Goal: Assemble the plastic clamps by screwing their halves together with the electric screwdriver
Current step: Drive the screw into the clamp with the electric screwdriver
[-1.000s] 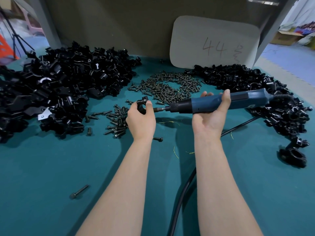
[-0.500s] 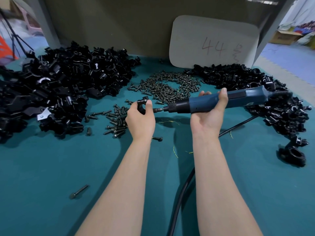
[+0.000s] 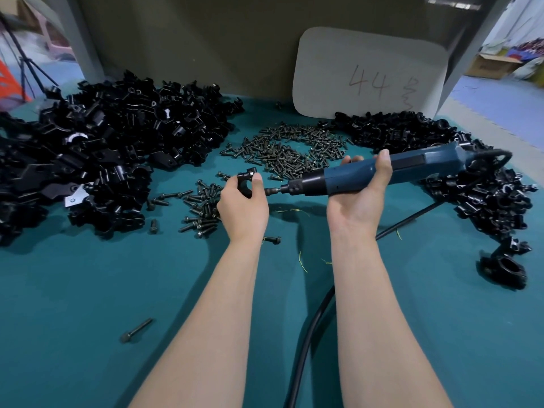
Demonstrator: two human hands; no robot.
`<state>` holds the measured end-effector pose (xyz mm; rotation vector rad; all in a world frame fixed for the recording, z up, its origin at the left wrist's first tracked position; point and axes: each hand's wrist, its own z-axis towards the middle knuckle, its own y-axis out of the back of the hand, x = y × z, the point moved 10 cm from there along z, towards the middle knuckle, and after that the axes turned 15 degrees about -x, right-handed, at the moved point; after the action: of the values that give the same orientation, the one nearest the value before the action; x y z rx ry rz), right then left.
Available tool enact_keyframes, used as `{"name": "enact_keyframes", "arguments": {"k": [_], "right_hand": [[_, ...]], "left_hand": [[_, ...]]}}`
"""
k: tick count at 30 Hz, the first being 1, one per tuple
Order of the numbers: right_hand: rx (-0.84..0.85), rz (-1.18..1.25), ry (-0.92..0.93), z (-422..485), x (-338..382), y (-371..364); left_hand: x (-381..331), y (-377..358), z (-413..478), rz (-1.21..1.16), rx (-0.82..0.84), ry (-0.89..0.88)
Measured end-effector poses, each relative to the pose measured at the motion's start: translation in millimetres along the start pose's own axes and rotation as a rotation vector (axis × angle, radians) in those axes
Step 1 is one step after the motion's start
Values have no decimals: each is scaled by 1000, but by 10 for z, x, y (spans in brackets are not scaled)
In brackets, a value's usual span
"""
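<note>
My left hand (image 3: pixel 243 206) grips a small black plastic clamp (image 3: pixel 246 180) above the green table, fingers and thumb curled round it. My right hand (image 3: pixel 360 195) holds the blue electric screwdriver (image 3: pixel 382 172) from below, lying nearly level and pointing left. Its bit (image 3: pixel 272 190) meets the right side of the clamp just beside my left thumb. A pile of dark screws (image 3: pixel 288 151) lies behind the hands, and a smaller screw heap (image 3: pixel 203 207) lies left of my left hand.
A big heap of black clamp halves (image 3: pixel 112 151) fills the left; another black heap (image 3: pixel 471 178) runs along the right. One clamp (image 3: pixel 503 267) lies apart at right. The black cord (image 3: pixel 309 334) passes between my arms. Loose screws (image 3: pixel 137 331) lie near. A white board (image 3: pixel 368 75) leans at the back.
The screwdriver's rear end has risen slightly and my right hand has shifted a little left. My left hand keeps the clamp in place at the bit.
</note>
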<state>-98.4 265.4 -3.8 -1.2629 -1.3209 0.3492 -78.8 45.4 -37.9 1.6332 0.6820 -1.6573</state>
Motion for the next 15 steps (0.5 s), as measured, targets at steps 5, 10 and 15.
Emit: {"name": "enact_keyframes", "arguments": {"k": [5,10,15], "right_hand": [[39,-11,-13,-12,-14,-15],[76,5,-28,-33,-10,-40],[151,16,-43,-94,-21,-110]], "left_hand": [[-14,25,-14,9,-24,-18],[-37,43,-6,68,-22,-42],[-41,69,13,93,-35,-40]]}}
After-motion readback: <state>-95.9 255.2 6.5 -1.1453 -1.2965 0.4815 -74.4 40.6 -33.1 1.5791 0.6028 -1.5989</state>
